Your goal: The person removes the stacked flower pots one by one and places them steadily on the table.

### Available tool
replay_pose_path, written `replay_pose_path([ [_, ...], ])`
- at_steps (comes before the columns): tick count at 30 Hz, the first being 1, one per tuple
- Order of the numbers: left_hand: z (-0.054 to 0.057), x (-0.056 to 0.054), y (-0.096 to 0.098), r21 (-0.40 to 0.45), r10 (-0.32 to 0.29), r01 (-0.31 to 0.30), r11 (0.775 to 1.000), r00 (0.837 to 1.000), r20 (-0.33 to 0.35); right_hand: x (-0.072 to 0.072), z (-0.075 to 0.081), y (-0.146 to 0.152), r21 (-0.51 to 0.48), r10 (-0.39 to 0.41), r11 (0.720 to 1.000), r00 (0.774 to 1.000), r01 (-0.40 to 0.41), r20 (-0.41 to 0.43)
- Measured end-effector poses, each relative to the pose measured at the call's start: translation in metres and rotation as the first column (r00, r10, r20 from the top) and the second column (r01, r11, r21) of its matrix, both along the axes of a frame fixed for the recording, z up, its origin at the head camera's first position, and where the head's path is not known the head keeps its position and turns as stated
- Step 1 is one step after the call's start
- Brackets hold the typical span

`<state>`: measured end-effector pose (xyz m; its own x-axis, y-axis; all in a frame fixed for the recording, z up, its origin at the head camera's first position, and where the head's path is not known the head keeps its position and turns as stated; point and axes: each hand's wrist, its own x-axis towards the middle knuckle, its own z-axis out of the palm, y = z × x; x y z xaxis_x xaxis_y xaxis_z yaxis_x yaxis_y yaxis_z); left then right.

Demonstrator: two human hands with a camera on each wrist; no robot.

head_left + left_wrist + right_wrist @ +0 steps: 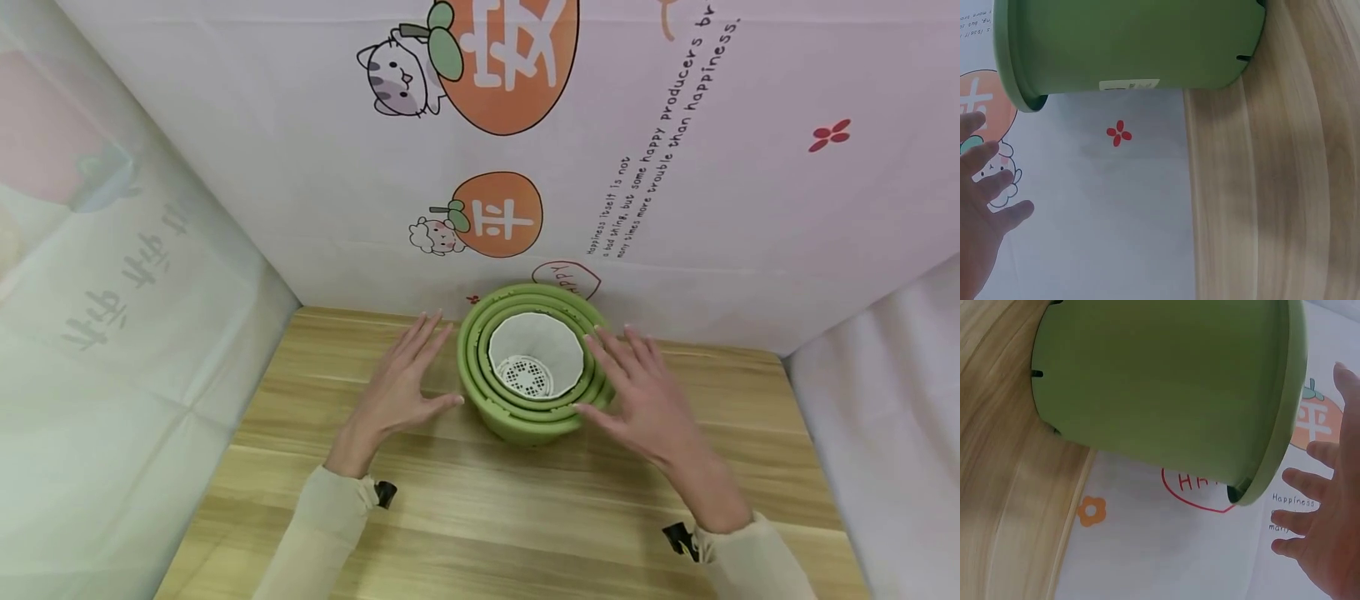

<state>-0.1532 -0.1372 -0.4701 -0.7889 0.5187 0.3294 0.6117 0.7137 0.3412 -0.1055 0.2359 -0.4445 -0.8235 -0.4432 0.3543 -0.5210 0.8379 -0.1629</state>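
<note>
A stack of nested green pots (517,429) stands upright on the wooden table near the back wall. Inside the innermost green rim sits a white pot (536,342) with a perforated bottom. My left hand (401,383) is spread beside the stack's left side, apart from the rim, its fingers fairly straight. My right hand (641,400) is spread at the right side, its fingertips overlapping the rim in the head view. The left wrist view shows the outer green pot (1135,44) with a small label on its wall. In the right wrist view, slots show along the pot's (1160,381) base edge.
The wooden table (465,533) runs back to a white printed cloth (337,208) with orange fruit drawings and lettering. More cloth (90,350) hangs on the left, and a white cloth (892,400) borders the right side.
</note>
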Motion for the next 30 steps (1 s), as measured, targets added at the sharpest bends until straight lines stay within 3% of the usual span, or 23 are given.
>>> replay_pose_path([
  [14,0.001,-0.006,0.015,-0.011,-0.024,0.024,1.0,0.999,0.034,0.0,-0.001,-0.015,0.004,0.032,0.999,0.999,-0.032,0.041],
  [30,-0.002,-0.007,0.023,-0.034,-0.059,0.064,0.997,0.989,0.137,-0.002,-0.006,-0.023,0.004,0.057,0.998,0.996,-0.058,0.066],
])
